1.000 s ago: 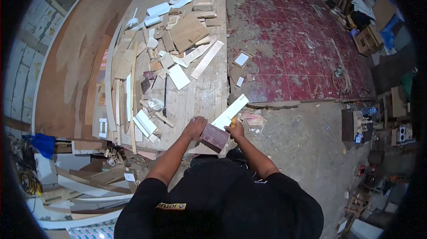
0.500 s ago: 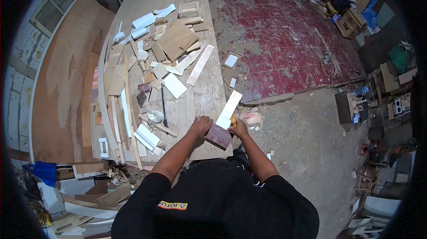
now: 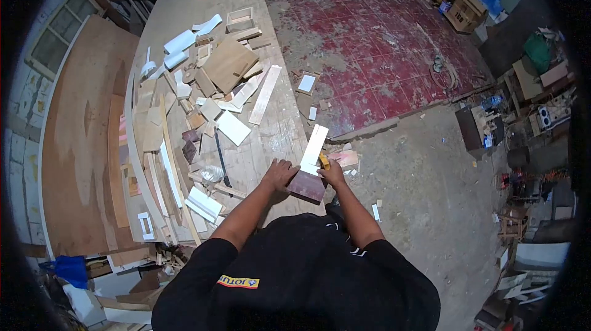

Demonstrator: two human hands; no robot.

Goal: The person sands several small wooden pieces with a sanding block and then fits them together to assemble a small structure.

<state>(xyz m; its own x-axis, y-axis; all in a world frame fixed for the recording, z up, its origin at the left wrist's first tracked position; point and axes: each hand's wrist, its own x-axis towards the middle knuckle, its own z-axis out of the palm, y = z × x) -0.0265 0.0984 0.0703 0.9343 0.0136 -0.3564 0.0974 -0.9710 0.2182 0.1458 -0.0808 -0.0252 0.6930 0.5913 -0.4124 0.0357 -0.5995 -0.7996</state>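
A dark reddish-brown wooden block [image 3: 307, 187] sits at the near end of the workbench, in front of my body. My left hand [image 3: 281, 175] grips its left edge, fingers curled over the top. From the block's far side a pale wooden strip [image 3: 316, 144], bright white in the light, reaches away from me. My right hand [image 3: 332, 174] is closed at the right side, where block and strip meet. A small yellow tool [image 3: 324, 160] sticks up from its fingers; its exact kind is hidden.
Wood offcuts [image 3: 231, 63] and white curled pieces [image 3: 180, 42] cover the workbench [image 3: 286, 109] to the left. A crumpled clear plastic piece [image 3: 212, 173] lies near my left forearm. Red floor tiles [image 3: 369, 54] spread beyond the bench's right edge. Scrap wood fills the lower left.
My view has shifted slightly, so the bench and offcuts sit further left. The pale strip and dark block have turned a little relative to my body. Both hands keep their places on them.
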